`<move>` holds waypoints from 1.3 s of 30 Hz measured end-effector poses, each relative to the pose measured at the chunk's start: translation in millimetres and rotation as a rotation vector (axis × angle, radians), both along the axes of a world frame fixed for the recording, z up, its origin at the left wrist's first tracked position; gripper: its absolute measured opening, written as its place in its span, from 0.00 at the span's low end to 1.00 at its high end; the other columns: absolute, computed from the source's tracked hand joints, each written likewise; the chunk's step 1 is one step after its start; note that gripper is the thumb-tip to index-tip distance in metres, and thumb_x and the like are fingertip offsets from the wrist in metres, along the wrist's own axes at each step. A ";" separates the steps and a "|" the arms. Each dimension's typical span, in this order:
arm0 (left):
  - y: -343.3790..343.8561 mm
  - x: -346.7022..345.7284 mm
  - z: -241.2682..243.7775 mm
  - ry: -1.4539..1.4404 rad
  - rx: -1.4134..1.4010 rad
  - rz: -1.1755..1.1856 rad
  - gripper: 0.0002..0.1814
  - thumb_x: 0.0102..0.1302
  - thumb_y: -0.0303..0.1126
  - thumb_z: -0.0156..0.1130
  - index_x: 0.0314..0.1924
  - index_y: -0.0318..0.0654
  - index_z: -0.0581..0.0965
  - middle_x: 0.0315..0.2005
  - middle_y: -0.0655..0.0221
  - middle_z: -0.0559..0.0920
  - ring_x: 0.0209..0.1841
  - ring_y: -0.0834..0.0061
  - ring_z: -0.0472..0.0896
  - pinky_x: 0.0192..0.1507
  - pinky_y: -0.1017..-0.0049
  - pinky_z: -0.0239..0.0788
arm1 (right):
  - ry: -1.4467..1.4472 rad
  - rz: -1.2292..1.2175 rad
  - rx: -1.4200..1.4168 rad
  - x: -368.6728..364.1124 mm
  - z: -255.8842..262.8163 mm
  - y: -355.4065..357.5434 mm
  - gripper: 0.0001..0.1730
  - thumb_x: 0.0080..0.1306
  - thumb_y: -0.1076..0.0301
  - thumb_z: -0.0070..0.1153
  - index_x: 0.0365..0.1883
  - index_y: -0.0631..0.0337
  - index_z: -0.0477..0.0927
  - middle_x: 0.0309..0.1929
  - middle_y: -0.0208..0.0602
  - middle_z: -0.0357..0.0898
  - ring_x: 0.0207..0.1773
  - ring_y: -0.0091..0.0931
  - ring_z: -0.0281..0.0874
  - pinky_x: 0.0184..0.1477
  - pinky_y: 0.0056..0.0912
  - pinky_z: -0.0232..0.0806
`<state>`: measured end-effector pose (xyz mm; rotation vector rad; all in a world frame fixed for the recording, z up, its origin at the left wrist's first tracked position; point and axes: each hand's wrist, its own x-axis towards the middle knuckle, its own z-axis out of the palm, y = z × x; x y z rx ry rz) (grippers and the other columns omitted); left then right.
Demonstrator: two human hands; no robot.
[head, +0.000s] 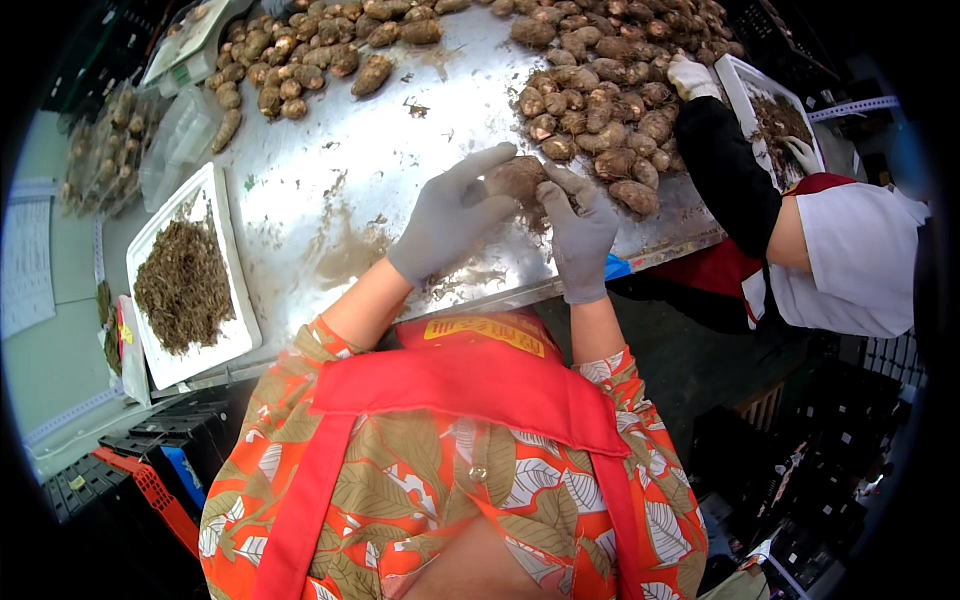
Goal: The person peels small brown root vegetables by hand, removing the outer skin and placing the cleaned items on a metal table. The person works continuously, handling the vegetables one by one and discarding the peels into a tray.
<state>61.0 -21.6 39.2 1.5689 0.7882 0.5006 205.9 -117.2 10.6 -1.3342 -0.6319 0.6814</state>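
Observation:
My left hand (450, 214), in a grey glove, grips a brown taro corm (515, 180) between thumb and fingers above the metal table (315, 195). My right hand (583, 225), gloved alike, is pinched at the corm's right end, where fine root fibres show. Whether it holds the corm's skin or only the fibres is hidden by the fingers. Just beyond my right hand lies a large heap of hairy taro corms (600, 112). Soil and root scraps lie on the metal beneath my wrists.
Left stands a white foam tray (244, 300) with root trimmings (184, 285). A smaller taro pile (315, 49) lies at the back left, by a scale (187, 45) and clear plastic boxes (176, 142). On the right a co-worker's gloved hand (691, 77) reaches into the heap beside another tray (739, 86).

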 end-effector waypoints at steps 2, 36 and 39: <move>-1.2 -0.3 3.0 0.033 0.051 0.000 0.30 0.62 0.28 0.69 0.66 0.33 0.74 0.53 0.64 0.83 0.53 0.82 0.79 0.57 0.77 0.73 | -0.061 -0.048 -0.060 -0.8 1.9 0.8 0.08 0.69 0.73 0.60 0.45 0.68 0.82 0.35 0.28 0.82 0.35 0.15 0.77 0.38 0.19 0.71; 4.6 -6.1 -3.8 -0.381 -0.443 0.031 0.27 0.72 0.29 0.57 0.67 0.25 0.67 0.56 0.58 0.80 0.52 0.72 0.81 0.55 0.74 0.76 | -0.184 0.122 -0.074 6.7 35.7 2.2 0.15 0.65 0.76 0.61 0.51 0.64 0.83 0.36 0.27 0.82 0.37 0.16 0.77 0.41 0.19 0.71; 3.9 -7.9 -7.6 -0.362 -0.411 0.024 0.28 0.70 0.27 0.58 0.67 0.24 0.67 0.54 0.59 0.80 0.50 0.73 0.81 0.53 0.74 0.76 | -0.261 0.052 -0.041 0.8 28.8 7.1 0.10 0.65 0.76 0.60 0.45 0.65 0.83 0.35 0.30 0.82 0.36 0.18 0.77 0.40 0.22 0.71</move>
